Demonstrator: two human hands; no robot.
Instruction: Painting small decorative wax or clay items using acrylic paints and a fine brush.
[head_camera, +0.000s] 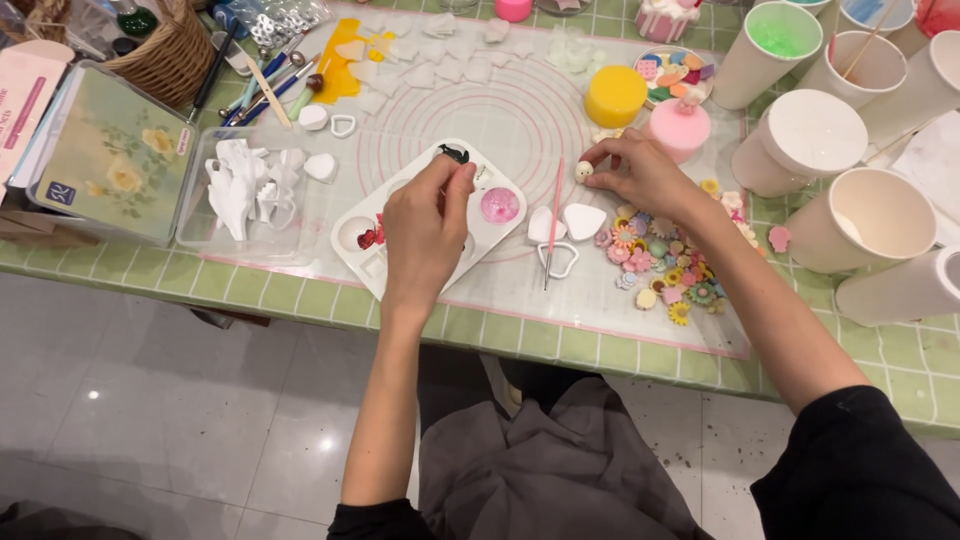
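Table (300, 295): green grid-pattern cover w/ pale lines, runs across upper part of view, front edge slanting down to right. Floor (150, 400): large glossy light-grey tiles, thin joints. Lighting: overhead, approx. two small bright reflections on floor tiles at left. Walls, windows: not in view. Wicker basket (165, 55) stands at table's far left corner.

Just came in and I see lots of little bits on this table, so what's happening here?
A person seated at a green checked table is working with small craft pieces on a clear silicone mat. The left hand hovers over a white plastic paint palette, fingertips pinched near a small dark piece on it. The right hand holds a tiny cream-coloured ball between its fingertips. A pile of small colourful flower shapes lies by the right wrist, and white paper cups stand further right.
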